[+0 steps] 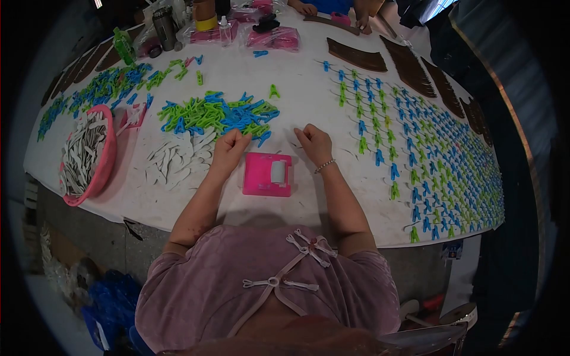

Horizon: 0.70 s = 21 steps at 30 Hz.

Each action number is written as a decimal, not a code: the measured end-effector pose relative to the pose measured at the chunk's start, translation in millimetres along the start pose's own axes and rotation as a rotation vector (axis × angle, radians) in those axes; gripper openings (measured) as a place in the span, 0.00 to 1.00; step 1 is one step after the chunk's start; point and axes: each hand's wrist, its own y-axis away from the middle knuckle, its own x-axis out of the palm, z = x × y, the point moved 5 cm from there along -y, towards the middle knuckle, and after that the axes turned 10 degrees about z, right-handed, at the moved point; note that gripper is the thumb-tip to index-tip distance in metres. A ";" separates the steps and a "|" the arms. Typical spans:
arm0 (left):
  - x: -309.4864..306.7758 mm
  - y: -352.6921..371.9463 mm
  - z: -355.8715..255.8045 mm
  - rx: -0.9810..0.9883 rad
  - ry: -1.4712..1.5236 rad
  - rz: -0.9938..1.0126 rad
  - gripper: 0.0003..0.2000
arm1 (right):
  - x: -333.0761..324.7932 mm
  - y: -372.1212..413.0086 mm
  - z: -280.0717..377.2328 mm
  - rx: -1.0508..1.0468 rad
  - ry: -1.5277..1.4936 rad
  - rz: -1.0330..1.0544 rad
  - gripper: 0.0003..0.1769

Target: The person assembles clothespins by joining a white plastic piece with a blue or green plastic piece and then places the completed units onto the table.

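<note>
I'm holding both hands curled in over the worktop (303,89), left hand (230,145) just beside the clips (199,113), right hand (314,145) a bit apart from them. Fingertips are mostly hiding, so I can't tell if either's pinching anything. The pink block (256,173) is sitting between my forearms with a whitish roll (278,172) on it. Any print on the green bottle (123,47) is looking too tiny to read, and a person (332,6) across from me is getting cut off up top.

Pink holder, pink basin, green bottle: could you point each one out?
Pink holder (257,174): head view, on its flat top.
Pink basin (109,151): head view, on its right wall.
Green bottle (124,48): head view, mid-body.
</note>
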 end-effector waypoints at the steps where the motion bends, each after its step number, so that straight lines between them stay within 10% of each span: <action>1: -0.1 -0.7 0.5 0.018 0.001 0.005 0.18 | -0.2 -0.2 0.1 -0.004 -0.001 -0.002 0.20; 11: -21.4 -5.2 6.0 -0.069 0.031 -0.091 0.17 | 2.2 -2.0 -3.6 -0.010 -0.036 0.018 0.21; 17: -101.5 2.3 -17.4 0.205 -0.087 -0.534 0.10 | 4.6 -3.7 -2.7 -0.037 -0.066 0.015 0.21; 21: -125.6 29.8 -18.0 0.060 -0.526 -0.463 0.05 | 1.9 -5.2 1.0 0.001 -0.019 0.026 0.21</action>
